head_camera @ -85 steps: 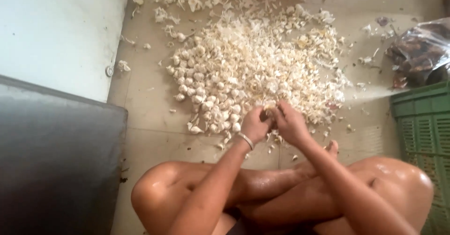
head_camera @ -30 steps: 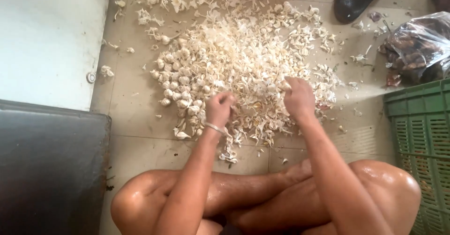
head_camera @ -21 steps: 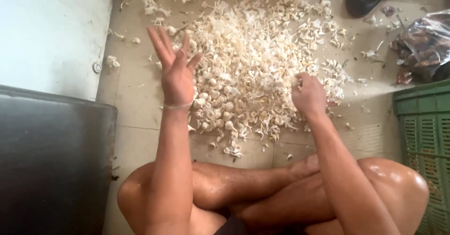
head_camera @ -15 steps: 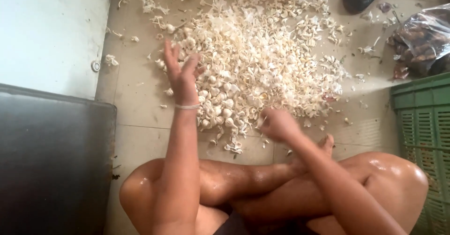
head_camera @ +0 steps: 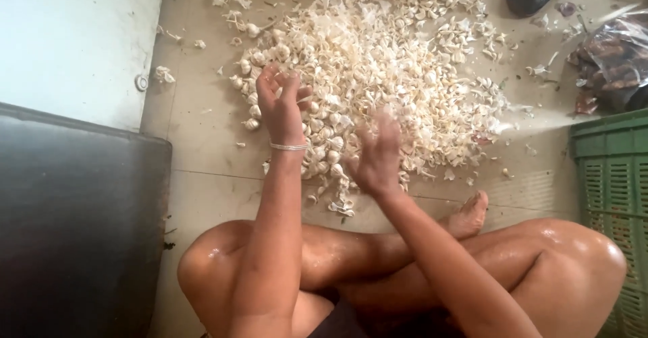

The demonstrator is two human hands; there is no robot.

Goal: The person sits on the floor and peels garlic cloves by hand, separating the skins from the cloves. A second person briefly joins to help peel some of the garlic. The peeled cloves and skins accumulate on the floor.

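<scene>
While the person sits cross-legged on the floor, the left hand hovers over the garlic pile's near edge, fingers curled, grip undetermined. Right hand is blurred above the same edge, fingers apparently spread. A green crate stands to the right.

Right hand blurred (grip unreadable); green crate cut off at edge.
</scene>
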